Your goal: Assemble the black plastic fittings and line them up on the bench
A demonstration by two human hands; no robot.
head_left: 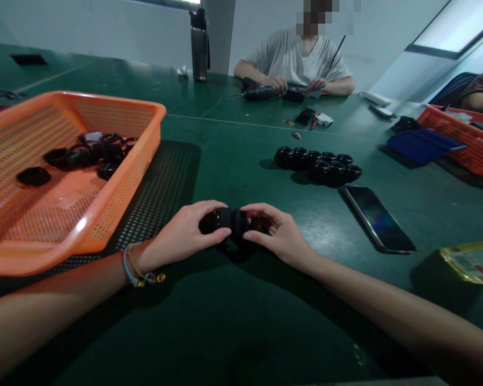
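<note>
At a green table point(241, 332) before a pale wall point(140, 32), left grip point(199, 228) and right grip point(280, 233) both hold black parts point(236, 221).

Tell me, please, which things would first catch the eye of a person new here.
A bright orange basket at the left would probably stand out first, with black parts inside. At the centre, the left hand and right hand hold a black piece together. Beyond it, to the right, round black objects stand grouped near a phone.
</note>
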